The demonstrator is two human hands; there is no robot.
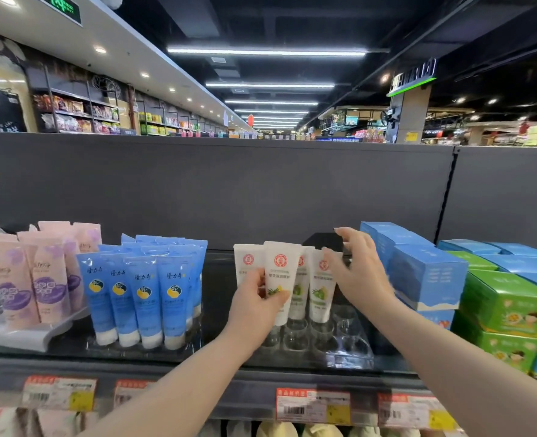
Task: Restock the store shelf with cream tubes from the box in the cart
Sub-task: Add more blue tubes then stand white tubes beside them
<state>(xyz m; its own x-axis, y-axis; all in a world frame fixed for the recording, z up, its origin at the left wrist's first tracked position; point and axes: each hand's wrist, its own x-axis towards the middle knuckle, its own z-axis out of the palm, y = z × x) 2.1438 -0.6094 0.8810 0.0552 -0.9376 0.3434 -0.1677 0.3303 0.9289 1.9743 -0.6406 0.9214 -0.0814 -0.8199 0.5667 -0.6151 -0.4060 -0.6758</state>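
Head view, shelf (172,357) stock, listed left to right. Pink tubes (37,279) and blue tubes (144,294) are ranked upright well left of the fingers. One white cream tube (280,272) is gripped upright between thumb and fingers of the left hand (254,305), over a clear holder (327,345). Three more white tubes (322,288) are stood just behind it. The right hand (360,272) is spread open, its fingertips touching the rightmost tube. Blue boxes (428,272) and green boxes (506,304) are stacked beyond its fingers.
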